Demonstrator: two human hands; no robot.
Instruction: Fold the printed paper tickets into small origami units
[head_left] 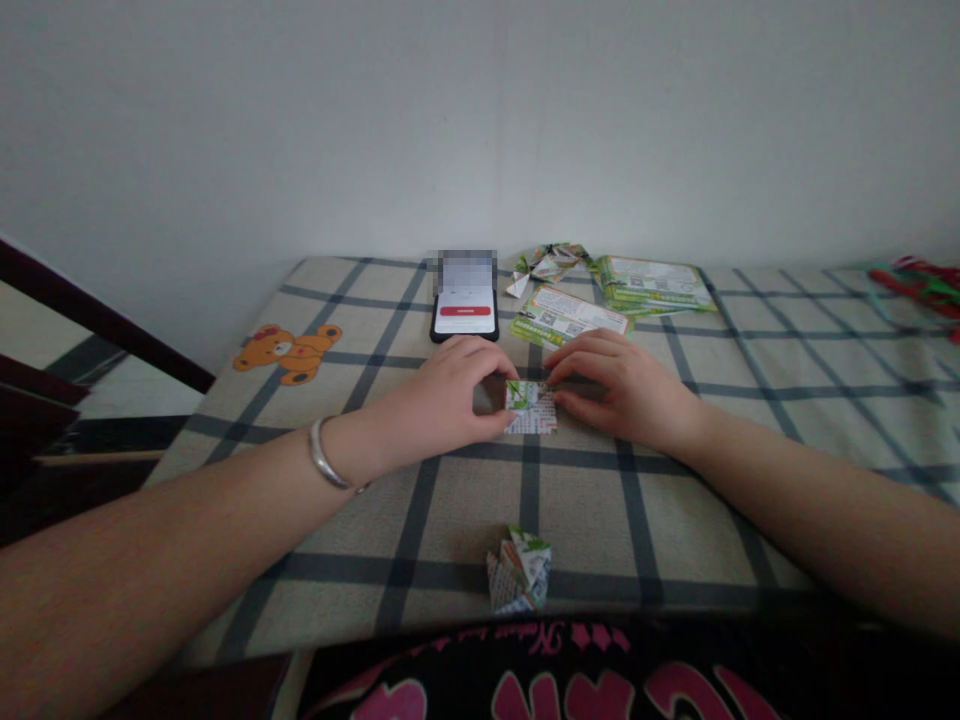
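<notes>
Folded paper piece [530, 408] is sitting between the two hands, mid-worktop [465, 505], in front of the phone [465, 318]. Can't tell if it's lying flat or being lifted slightly.

Grip: left hand [469, 385] is arching, thumb and index finger standing apart, tips meeting the piece's left edge. Right hand [626, 390] is bringing thumb and fingertips to the right edge, closer together. Can't tell on either side whether they're pinching or only steadying.

Handling, my read: very light, thin printed stock, probably a bit glossy, so sliding easily. Creases should be adding stiffness; corners are looking easiest to crush. I'd be holding it by opposite side edges, fingertips only, leaving the face uncovered.

Hard to see: fingers are covering the side edges and upper corners; underside and layer count aren't showing. Print is too blurred to read. Folded paper cluster [519, 575] is sitting by the near edge, its joints not resolving. Phone screen is partly pixelated. Red item [919, 288] at far right is running out of frame; can't identify.
</notes>
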